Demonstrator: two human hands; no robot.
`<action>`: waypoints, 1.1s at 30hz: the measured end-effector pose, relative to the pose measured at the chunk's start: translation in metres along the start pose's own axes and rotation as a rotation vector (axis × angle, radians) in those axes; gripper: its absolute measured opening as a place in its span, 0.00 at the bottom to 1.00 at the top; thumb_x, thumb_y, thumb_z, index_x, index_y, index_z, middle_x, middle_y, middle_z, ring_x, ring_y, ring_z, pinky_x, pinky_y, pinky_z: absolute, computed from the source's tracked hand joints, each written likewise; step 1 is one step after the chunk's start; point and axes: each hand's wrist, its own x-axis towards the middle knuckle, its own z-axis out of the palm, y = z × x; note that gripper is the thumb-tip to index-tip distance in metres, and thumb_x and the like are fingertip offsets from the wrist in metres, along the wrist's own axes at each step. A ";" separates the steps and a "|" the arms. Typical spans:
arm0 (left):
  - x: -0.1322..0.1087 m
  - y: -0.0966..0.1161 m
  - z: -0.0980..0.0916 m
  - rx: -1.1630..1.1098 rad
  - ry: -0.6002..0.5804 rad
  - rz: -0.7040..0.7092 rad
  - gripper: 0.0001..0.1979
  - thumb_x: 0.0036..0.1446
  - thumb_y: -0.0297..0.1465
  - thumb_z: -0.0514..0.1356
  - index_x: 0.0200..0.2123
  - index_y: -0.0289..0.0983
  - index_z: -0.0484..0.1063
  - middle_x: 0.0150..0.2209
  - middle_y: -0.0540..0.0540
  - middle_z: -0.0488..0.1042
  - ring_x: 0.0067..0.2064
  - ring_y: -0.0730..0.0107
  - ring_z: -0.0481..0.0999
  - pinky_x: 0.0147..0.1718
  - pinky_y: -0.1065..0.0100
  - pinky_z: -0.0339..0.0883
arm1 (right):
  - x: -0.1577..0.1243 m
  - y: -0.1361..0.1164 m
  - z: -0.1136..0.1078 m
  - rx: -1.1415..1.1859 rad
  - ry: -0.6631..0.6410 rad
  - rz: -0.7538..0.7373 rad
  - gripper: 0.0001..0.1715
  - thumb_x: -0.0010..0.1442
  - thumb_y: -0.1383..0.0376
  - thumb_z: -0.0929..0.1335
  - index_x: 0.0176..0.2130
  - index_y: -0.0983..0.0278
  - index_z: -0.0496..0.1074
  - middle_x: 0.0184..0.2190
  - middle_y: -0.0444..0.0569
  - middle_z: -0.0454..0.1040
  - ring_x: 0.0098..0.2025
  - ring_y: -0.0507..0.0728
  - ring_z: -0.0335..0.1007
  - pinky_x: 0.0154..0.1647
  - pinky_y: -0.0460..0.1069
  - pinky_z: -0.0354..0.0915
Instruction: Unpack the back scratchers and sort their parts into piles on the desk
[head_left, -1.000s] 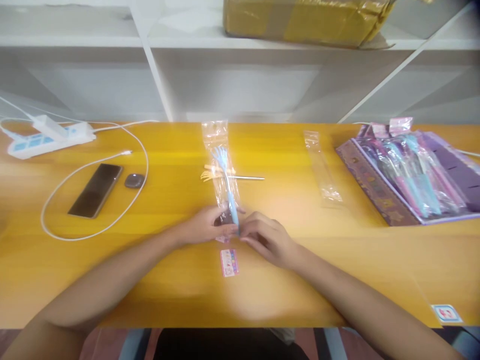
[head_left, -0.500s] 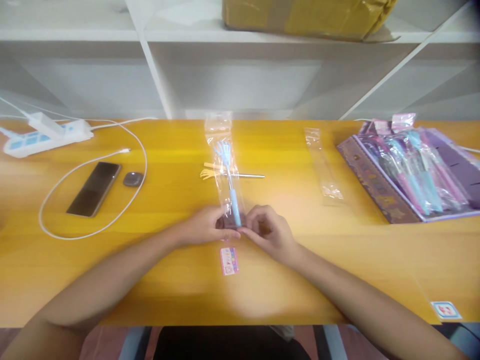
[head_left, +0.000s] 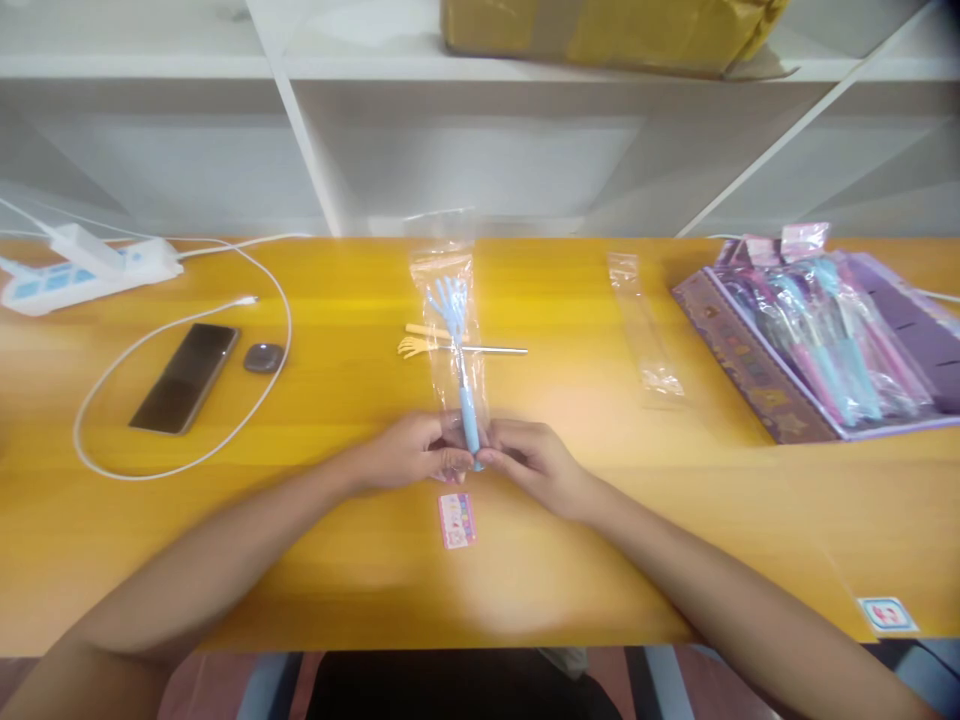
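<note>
Over the middle of the wooden desk (head_left: 337,580), both hands meet at the lower end of a blue stick with a hand-shaped head (head_left: 469,410). It leans slightly, head pointing away from the person, handle toward them, with a clear plastic bag (head_left: 444,266) about it — whether the stick is inside the bag or in front of it cannot be told. The left hand (head_left: 411,452) grips the bottom of the stick and bag, thumb near the handle's end. The right hand (head_left: 534,462) meets it from the other side in a narrow pinch, thumb and fingertips holding the same end; the exact contact of the hidden fingers cannot be made out.

Just beyond, seen partly through the bag, lies an orange hand-headed stick with a metal rod (head_left: 502,350), crosswise to the blue one. Nearer the person, below the hands, a small pink-edged card (head_left: 457,521) lies flat.

Off to the right are a clear sleeve (head_left: 646,335) and, farther out, a purple display box (head_left: 765,385) with bagged pink and blue sticks (head_left: 844,350). Well to the left, a white cable (head_left: 154,475) loops around a phone (head_left: 186,378) and a small dark case (head_left: 263,357).
</note>
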 end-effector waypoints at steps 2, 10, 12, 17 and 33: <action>-0.001 0.001 0.001 -0.011 -0.001 -0.009 0.19 0.70 0.48 0.65 0.49 0.38 0.74 0.36 0.47 0.78 0.38 0.68 0.80 0.43 0.63 0.79 | 0.001 -0.001 -0.001 0.041 -0.025 0.011 0.29 0.77 0.45 0.64 0.34 0.62 0.73 0.31 0.48 0.73 0.34 0.55 0.69 0.41 0.50 0.68; 0.000 0.004 0.001 0.098 0.002 0.031 0.21 0.75 0.50 0.58 0.50 0.36 0.73 0.36 0.43 0.80 0.36 0.65 0.82 0.39 0.63 0.78 | 0.004 -0.013 -0.003 0.180 -0.128 -0.065 0.27 0.81 0.50 0.59 0.41 0.62 0.77 0.40 0.51 0.78 0.43 0.57 0.74 0.56 0.53 0.71; 0.000 0.003 0.001 0.074 -0.006 0.048 0.21 0.74 0.49 0.59 0.54 0.37 0.73 0.38 0.42 0.81 0.38 0.63 0.83 0.40 0.62 0.80 | 0.001 -0.011 -0.001 0.164 -0.089 -0.070 0.26 0.81 0.50 0.59 0.40 0.62 0.75 0.38 0.50 0.76 0.42 0.57 0.73 0.54 0.53 0.71; -0.002 0.004 0.000 0.092 -0.053 0.100 0.26 0.72 0.46 0.64 0.66 0.41 0.70 0.43 0.40 0.83 0.41 0.59 0.85 0.42 0.59 0.81 | -0.005 -0.001 0.003 0.038 -0.029 0.017 0.24 0.77 0.45 0.65 0.39 0.62 0.70 0.35 0.48 0.74 0.37 0.55 0.67 0.43 0.50 0.69; 0.015 0.010 -0.025 -0.669 0.590 0.190 0.18 0.51 0.37 0.80 0.35 0.35 0.79 0.30 0.50 0.76 0.29 0.75 0.73 0.29 0.73 0.69 | -0.019 -0.030 0.021 0.118 -0.333 -0.149 0.15 0.79 0.56 0.67 0.40 0.63 0.71 0.36 0.47 0.77 0.36 0.52 0.71 0.39 0.47 0.66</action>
